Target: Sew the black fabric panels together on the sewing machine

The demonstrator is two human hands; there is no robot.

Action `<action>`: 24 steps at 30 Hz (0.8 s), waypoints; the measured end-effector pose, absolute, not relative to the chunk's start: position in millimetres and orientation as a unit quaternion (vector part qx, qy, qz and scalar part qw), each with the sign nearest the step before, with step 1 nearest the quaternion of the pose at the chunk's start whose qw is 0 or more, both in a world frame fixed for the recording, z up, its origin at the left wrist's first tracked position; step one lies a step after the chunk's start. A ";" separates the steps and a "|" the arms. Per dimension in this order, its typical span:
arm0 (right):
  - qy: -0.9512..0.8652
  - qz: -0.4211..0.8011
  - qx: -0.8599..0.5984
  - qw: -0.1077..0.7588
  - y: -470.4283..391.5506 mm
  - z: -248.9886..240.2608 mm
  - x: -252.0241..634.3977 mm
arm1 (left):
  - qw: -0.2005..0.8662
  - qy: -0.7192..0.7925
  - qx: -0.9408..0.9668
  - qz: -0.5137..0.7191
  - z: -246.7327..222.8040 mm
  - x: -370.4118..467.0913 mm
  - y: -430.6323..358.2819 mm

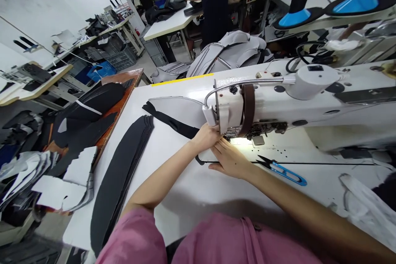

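Note:
My left hand (208, 137) is beside the needle end of a white sewing machine (229, 111), its fingers curled on a black fabric strip (175, 124) and partly hidden by the machine head. The strip trails left across the tabletop, along a light grey fabric panel (177, 103). Just in front of the needle area, my right hand (230, 159) lies flat on the work, fingers stretched toward the lit machine bed and thumb apart. Little of the cloth under both hands shows. Blue thread snips (286, 172) lie right of my right hand.
A stack of dark curved panels (122, 177) lies on the left of the white table (173, 198). Beyond it, a brown side table (108, 107) carries black pieces. Grey panels (229, 51) are heaped behind the machine. A person (215, 4) stands at a far bench.

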State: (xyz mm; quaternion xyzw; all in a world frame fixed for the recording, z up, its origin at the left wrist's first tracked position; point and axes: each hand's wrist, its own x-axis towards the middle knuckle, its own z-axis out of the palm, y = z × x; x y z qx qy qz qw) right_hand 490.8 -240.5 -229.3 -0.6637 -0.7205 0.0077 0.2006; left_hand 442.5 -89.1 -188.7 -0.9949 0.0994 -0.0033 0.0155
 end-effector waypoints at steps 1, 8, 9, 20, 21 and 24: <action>-0.718 0.003 -0.668 0.196 -241.2 -229.2 487.6 | 0.009 0.092 -0.995 -0.030 -182.9 433.6 -83.7; -0.753 -0.064 -0.584 0.297 -200.9 -193.1 454.7 | 0.037 -0.431 -0.881 -0.192 -124.4 229.2 23.8; -0.744 -0.081 -0.581 0.320 -182.8 -184.5 453.7 | 0.051 -0.520 -0.834 -0.179 -119.3 187.6 37.2; -0.543 -0.218 -0.753 0.302 -33.4 -208.0 512.5 | -0.066 -0.819 -0.561 -0.100 -146.9 5.4 97.8; -0.567 -0.212 -0.740 0.293 -36.2 -201.2 508.7 | -0.072 -0.813 -0.569 -0.099 -146.1 3.8 100.5; -0.623 -0.229 -0.676 0.320 -59.0 -159.0 476.6 | -0.061 -0.806 -0.580 -0.102 -135.7 -2.9 101.7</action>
